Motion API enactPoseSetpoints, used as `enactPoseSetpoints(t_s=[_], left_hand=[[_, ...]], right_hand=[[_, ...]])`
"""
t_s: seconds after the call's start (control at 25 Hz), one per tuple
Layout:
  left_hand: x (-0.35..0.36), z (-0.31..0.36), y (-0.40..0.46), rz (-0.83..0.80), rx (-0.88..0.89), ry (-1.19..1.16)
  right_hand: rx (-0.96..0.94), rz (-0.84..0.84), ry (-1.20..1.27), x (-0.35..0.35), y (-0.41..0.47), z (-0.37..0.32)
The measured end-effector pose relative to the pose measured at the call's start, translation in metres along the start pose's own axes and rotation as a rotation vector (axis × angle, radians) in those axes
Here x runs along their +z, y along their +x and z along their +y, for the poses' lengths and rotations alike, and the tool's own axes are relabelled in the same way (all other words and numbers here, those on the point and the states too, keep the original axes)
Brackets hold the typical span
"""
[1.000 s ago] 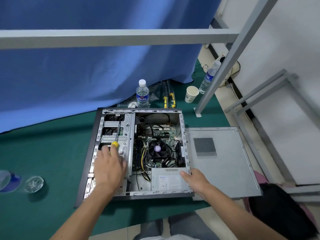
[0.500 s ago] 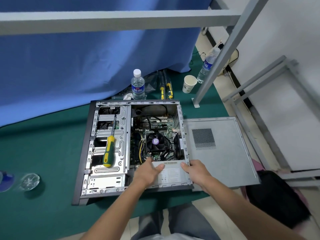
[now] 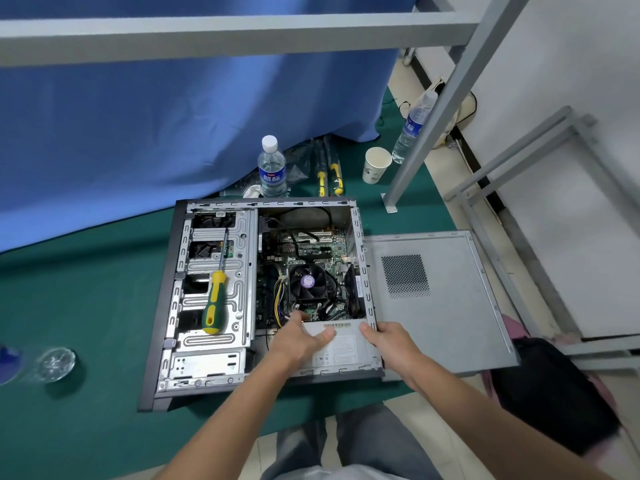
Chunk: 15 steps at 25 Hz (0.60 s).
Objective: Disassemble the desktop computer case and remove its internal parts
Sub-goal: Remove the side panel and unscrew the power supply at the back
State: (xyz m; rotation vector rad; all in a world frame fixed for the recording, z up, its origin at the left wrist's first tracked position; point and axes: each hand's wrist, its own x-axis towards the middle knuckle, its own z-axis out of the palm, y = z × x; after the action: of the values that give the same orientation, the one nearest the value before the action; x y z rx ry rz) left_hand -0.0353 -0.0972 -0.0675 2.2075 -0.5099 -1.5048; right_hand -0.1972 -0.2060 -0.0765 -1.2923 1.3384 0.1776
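Observation:
The open computer case (image 3: 162,306) lies on its side on green cloth. Inside it, the motherboard with a black CPU fan (image 3: 307,282) sits at the centre. The grey power supply (image 3: 341,344) fills the near right corner. My left hand (image 3: 298,341) grips the supply's left end, fingers curled over its far edge. My right hand (image 3: 389,341) grips its right end at the case wall. A green and yellow screwdriver (image 3: 214,303) lies loose on the silver drive cage (image 3: 211,285).
The removed side panel (image 3: 450,306) lies flat to the right of the case. Behind the case stand a water bottle (image 3: 272,169), two more screwdrivers (image 3: 329,174) and a paper cup (image 3: 375,164). A grey metal frame leg (image 3: 415,150) rises at right. A black bag (image 3: 554,393) lies near right.
My left hand let go of the screwdriver, left it on the drive cage and moved right onto the power supply. My right hand stayed at the supply's right end.

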Motion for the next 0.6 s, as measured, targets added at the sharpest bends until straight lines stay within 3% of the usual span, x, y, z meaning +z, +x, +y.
enactPoseSetpoints(t_s=[0.2, 0.6], left_hand=[[0.007, -0.001, -0.002, 0.091, 0.013, 0.01], [-0.014, -0.007, 0.006, 0.126, 0.02, 0.17]], right_hand=[[0.022, 0.01, -0.085, 0.007, 0.006, -0.001], [0.057, -0.097, 0.099, -0.002, 0.012, 0.001]])
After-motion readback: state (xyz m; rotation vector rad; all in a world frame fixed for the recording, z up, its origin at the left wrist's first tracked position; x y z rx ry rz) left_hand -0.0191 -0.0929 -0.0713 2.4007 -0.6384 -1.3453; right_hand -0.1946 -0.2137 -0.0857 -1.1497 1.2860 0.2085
